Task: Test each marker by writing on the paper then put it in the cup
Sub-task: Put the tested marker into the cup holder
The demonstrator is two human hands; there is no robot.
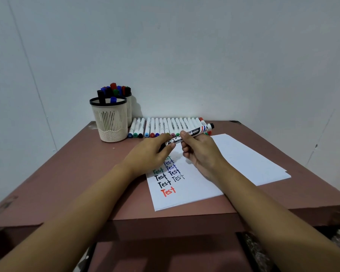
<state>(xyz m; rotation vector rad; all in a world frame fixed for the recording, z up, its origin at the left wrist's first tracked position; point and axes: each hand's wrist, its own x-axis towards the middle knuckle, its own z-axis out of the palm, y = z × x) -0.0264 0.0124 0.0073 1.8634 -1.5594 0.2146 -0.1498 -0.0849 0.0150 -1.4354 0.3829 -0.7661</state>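
We see both hands on one marker [192, 132], mid-frame, held in the air above the top edge of the paper [243, 160]. It's tilted, with the black end up-right and the other end down-left.

The left hand [151, 152] has its fingers curled round the marker's lower-left end. That end is hidden in the fist, so we can't tell whether it's capped. The right hand [200, 152] pinches the barrel between thumb and forefinger, just beside the left hand, with the other fingers curled under.

The paper lies flat on the table [77, 163], centre-right, angled. On its left part we read a column of "Test" in green, blue, black and grey, with a red one lowest. The left hand covers the top of the column.

The cup [110, 122] is upper left of centre, near the table's far edge. It's upright, with a black and a blue marker inside. The rear cup [129, 110] sits just behind it against the wall [224, 55], packed with red, blue, green and black caps.

A row of markers [171, 126] lies side by side along the far edge, right of the cup. The bodies are white. Coloured ends face us, some hidden behind the hands.
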